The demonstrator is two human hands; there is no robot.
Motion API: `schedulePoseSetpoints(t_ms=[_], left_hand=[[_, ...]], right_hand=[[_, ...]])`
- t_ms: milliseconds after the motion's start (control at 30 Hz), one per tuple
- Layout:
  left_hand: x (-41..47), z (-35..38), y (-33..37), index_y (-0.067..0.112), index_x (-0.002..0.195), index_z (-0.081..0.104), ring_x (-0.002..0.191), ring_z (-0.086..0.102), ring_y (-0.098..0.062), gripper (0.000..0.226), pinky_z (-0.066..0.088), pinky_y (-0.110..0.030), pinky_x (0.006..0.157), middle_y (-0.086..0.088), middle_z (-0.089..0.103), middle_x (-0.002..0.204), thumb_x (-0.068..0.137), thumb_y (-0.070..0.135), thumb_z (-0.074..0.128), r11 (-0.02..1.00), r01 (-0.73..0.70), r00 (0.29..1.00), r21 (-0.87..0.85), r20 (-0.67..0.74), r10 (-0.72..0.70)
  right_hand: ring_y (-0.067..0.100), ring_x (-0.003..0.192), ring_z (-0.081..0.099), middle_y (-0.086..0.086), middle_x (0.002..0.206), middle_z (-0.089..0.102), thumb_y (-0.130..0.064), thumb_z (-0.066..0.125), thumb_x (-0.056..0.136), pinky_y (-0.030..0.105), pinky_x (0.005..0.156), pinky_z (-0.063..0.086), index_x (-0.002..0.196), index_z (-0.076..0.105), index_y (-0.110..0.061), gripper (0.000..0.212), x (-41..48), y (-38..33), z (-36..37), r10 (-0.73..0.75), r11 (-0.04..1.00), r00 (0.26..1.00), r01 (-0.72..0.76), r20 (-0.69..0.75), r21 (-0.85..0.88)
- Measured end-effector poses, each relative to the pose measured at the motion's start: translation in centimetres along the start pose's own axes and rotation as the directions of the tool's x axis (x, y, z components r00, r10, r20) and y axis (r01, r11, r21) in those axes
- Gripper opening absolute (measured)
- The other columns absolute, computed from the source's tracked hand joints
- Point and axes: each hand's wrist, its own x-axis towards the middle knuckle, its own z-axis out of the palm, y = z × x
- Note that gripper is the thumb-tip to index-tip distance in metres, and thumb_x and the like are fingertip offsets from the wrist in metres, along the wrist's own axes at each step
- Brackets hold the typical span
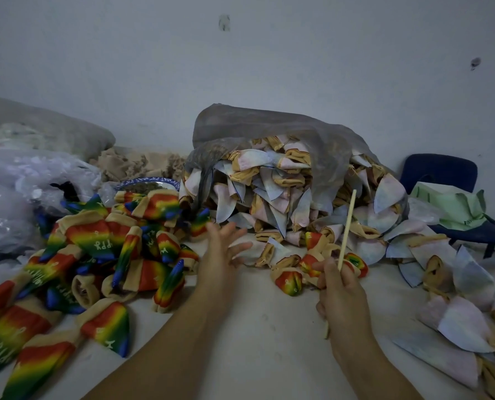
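My left hand point(223, 249) reaches forward over the white table point(255, 336), fingers spread and straight, holding nothing, just short of a pale inside-out fabric piece point(257, 251). My right hand point(341, 293) grips a thin wooden stick point(347, 229) that points up and slightly right. A heap of rainbow-coloured fabric pieces point(102, 255) with white lettering lies to the left. A large pile of pale inside-out pieces point(283, 194) spills from a grey plastic bag point(269, 125) straight ahead. A few rainbow pieces point(289, 281) lie just beyond my right hand.
Clear plastic bags point(24, 180) of white stuffing sit at the far left, with beige stuffing point(136, 166) and a blue-rimmed bowl point(148, 183) behind the rainbow heap. A dark blue chair point(442, 171) holding a green bag point(454, 206) stands at the right. More pale pieces point(465, 319) lie along the right edge.
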Motion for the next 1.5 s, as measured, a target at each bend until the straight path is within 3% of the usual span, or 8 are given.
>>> schedulePoseSetpoints(t_ms=[167,400,567,767,867,967,1133,1500], left_hand=[[-0.1,0.5,-1.1,0.041,0.121,0.056,0.123,0.048,-0.01,0.034,0.035,-0.03,0.1,0.012,0.054,0.127,0.102,0.052,0.029,0.88,-0.07,0.995,0.469,-0.024,0.092],[1.8,0.8,-0.6,0.025,0.149,0.039,0.151,-0.003,-0.015,0.045,0.008,-0.038,0.119,0.002,0.001,0.166,0.106,0.035,0.033,0.594,-0.103,0.956,0.798,-0.087,0.282],[5.4,-0.5,0.5,0.017,0.15,0.038,0.15,0.011,-0.024,0.047,0.007,-0.038,0.12,-0.008,0.023,0.162,0.107,0.032,0.025,0.466,-0.05,0.961,0.884,-0.084,0.262],[4.3,-0.2,0.8,0.009,0.144,0.046,0.137,0.03,-0.02,0.044,0.023,-0.027,0.108,-0.005,0.037,0.154,0.108,0.026,0.028,0.661,-0.043,0.941,0.749,-0.191,0.278],[0.0,2.0,-0.5,0.017,0.144,0.043,0.112,0.033,0.009,0.043,0.03,-0.003,0.082,0.002,0.039,0.148,0.107,0.034,0.03,0.77,-0.102,0.928,0.629,-0.218,0.301],[-3.7,4.1,-1.7,0.017,0.143,0.047,0.109,0.029,0.031,0.043,0.02,0.011,0.085,0.01,0.037,0.147,0.106,0.033,0.03,0.695,-0.348,0.913,0.629,0.058,0.404],[-5.3,4.1,-1.9,0.013,0.135,0.058,0.125,0.022,0.027,0.041,0.02,0.002,0.102,0.012,0.044,0.141,0.102,0.023,0.037,0.452,-0.635,0.765,0.627,0.428,0.48],[-5.4,4.2,-1.3,0.008,0.117,0.071,0.112,0.049,0.008,0.037,0.035,-0.001,0.09,0.002,0.065,0.122,0.098,0.022,0.043,0.488,-0.65,0.758,0.582,0.45,0.473]], right_hand=[[0.009,0.042,0.033,-0.004,0.053,0.04,-0.042,0.048,0.094,0.029,0.045,0.03,0.08,0.063,-0.028,0.025,0.1,0.6,0.0,-0.016,0.991,0.998,0.023,0.054,-0.132],[0.012,0.045,0.032,-0.004,0.051,0.036,-0.043,0.049,0.092,0.031,0.049,0.029,0.081,0.06,-0.018,0.03,-0.1,0.7,0.2,-0.041,0.977,0.997,0.054,0.068,-0.207],[0.014,0.048,0.034,0.002,0.059,0.044,-0.041,0.048,0.094,0.032,0.051,0.03,0.076,0.061,-0.025,0.027,-0.1,0.7,0.3,-0.043,0.977,0.995,0.061,0.089,-0.203],[0.011,0.046,0.037,-0.007,0.056,0.047,-0.041,0.045,0.094,0.031,0.05,0.033,0.071,0.062,-0.044,0.029,0.0,0.8,0.4,-0.058,0.977,0.994,0.075,0.088,-0.199],[0.009,0.043,0.037,-0.008,0.054,0.047,-0.041,0.045,0.096,0.028,0.046,0.032,0.075,0.063,-0.035,0.028,-0.1,0.5,0.4,-0.052,0.989,0.994,0.065,0.096,-0.134],[0.003,0.038,0.036,-0.008,0.055,0.05,-0.044,0.047,0.096,0.02,0.036,0.029,0.083,0.065,-0.029,0.027,-0.1,-0.1,0.1,-0.005,1.0,0.994,0.005,0.105,-0.003],[0.007,0.044,0.038,0.005,0.084,0.068,-0.069,0.044,0.084,0.024,0.04,0.03,0.106,0.066,-0.032,0.048,0.0,-1.5,-1.1,-0.045,0.987,0.977,0.012,0.209,0.158],[0.015,0.067,0.061,0.0,0.094,0.069,-0.059,0.064,0.064,0.024,0.045,0.043,0.111,0.059,-0.04,0.051,-0.2,-1.8,-1.0,-0.067,0.991,0.979,0.043,0.194,0.129]])
